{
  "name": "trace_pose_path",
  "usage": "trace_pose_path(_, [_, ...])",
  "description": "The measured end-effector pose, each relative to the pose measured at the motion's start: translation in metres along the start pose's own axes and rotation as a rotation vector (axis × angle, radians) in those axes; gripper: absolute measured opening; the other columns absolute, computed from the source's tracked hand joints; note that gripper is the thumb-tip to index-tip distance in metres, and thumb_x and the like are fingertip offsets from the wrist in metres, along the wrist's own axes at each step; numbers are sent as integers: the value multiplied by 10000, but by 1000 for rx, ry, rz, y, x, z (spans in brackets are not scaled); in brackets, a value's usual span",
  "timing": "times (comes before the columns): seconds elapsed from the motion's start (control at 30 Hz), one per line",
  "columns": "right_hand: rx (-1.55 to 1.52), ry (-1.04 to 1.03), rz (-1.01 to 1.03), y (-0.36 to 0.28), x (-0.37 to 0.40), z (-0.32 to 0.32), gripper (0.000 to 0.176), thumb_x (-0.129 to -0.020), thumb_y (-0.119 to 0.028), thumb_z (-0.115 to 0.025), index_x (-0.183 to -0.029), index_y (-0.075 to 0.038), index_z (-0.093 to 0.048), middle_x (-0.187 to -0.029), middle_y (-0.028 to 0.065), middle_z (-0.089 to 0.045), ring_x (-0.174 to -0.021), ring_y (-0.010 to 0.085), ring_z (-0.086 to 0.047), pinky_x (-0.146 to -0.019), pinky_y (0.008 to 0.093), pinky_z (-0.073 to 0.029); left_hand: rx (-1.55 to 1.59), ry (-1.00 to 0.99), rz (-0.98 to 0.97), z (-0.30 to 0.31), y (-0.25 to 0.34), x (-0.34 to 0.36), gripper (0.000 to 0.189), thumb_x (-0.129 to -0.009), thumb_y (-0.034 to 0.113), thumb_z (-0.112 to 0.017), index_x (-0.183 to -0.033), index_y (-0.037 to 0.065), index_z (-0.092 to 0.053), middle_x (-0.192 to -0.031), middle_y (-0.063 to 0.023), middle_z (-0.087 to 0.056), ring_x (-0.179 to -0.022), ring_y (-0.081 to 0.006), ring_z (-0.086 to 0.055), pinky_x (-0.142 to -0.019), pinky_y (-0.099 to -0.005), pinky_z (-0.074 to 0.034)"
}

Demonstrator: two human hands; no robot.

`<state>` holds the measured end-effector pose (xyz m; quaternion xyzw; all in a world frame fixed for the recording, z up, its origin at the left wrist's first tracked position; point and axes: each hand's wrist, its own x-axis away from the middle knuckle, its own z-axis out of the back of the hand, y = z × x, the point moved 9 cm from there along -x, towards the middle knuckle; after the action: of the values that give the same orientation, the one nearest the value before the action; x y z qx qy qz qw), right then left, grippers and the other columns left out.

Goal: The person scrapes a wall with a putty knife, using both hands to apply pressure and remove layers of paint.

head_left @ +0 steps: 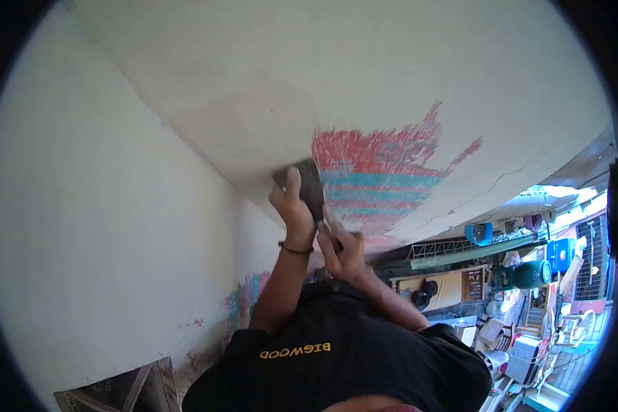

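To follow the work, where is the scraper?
In the head view, the scraper is near centre, touching the left hand, just left of the red paint.

Striped red and turquoise on the wall (384, 182) beyond the right hand (347, 257); off-white on the side wall (117, 226) left of the left hand (296, 209); yellow-on-black across the T-shirt (364, 367) below.

Pale walls (123, 226) meet at a corner (178, 137) on the left, one bearing red and blue paint (374, 147), while daylight brightens a cluttered area (491, 333) and grille (592, 257) on the right.
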<state>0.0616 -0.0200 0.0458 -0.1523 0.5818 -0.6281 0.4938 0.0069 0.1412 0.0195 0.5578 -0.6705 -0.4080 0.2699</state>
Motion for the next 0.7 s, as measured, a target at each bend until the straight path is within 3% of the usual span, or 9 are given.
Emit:
trace_pose_path(0.07, [-70,61,138,-26,-22,7,517,-900,-7,-572,-1388,118,-454,-754,167,-688,-573,84,-593,-544,258,-469,31,-17,-49,-22,33,-7,258,-966,245,-640,-951,-11,-628,-923,-27,-657,-791,-95,-584,-721,-253,-480])
trace_pose_path(0.13, [-57,50,135,-20,-15,4,502,-897,6,-583,-1378,104,-477,-764,200,-689,-604,171,-659,-588,290,-512,17,-16,47,-22,31,3,254,-967,237,-638,-966,-17,-630,-925,-27,-657,-793,-98,-584,-722,-255,-478])
trace_pose_path(0.27, [-59,50,22,28,21,-7,496,-892,16,-585,-1370,103,-487,-816,237,-697,-668,268,-710,-637,319,-543,-29,36,86,18,-33,15,255,-968,231,-633,-1002,-21,-641,-953,-31,-654,-806,-105,-592,-718,-252,-479])
trace_pose_path(0.37, [-58,2,-44,19,11,-3,504,-890,21,-581,-1377,101,-480,-874,258,-701,-750,304,-728,-695,340,-553,20,18,70,6,-22,8,245,-975,235,-622,-982,-9,-644,-934,-25,-647,-776,-100,-590,-688,-250,-480])
trace_pose_path(0.47, [-92,37,151,-28,-21,9,496,-889,41,-569,-1361,151,-460,-906,265,-703,-629,146,-650,-595,269,-509,37,-81,12,-37,43,2,233,-978,234,-622,-960,2,-633,-905,-23,-641,-754,-96,-597,-675,-259,-488])
trace_pose_path(0.57, [-29,66,191,-19,-10,3,485,-900,26,-572,-1372,99,-488,-882,268,-699,-788,261,-733,-724,345,-555,-30,-5,-11,-19,32,1,235,-975,236,-628,-971,1,-633,-914,-32,-645,-743,-102,-602,-678,-263,-496])
trace_pose_path(0.6, [-29,57,158,-3,1,-2,482,-897,29,-572,-1368,100,-493,-891,271,-697,-800,265,-732,-731,346,-553,-27,33,49,-20,26,13,284,-989,288,-587,-1007,7,-625,-857,-43,-638,-690,-148,-614,-636,-286,-501])
trace_pose_path(0.7, [-36,37,81,28,20,-7,476,-892,36,-571,-1358,102,-502,-911,278,-693,-828,274,-730,-747,346,-550,-67,84,42,24,-37,14,272,-966,252,-641,-998,-18,-630,-943,-50,-647,-758,-123,-616,-689,-266,-508])
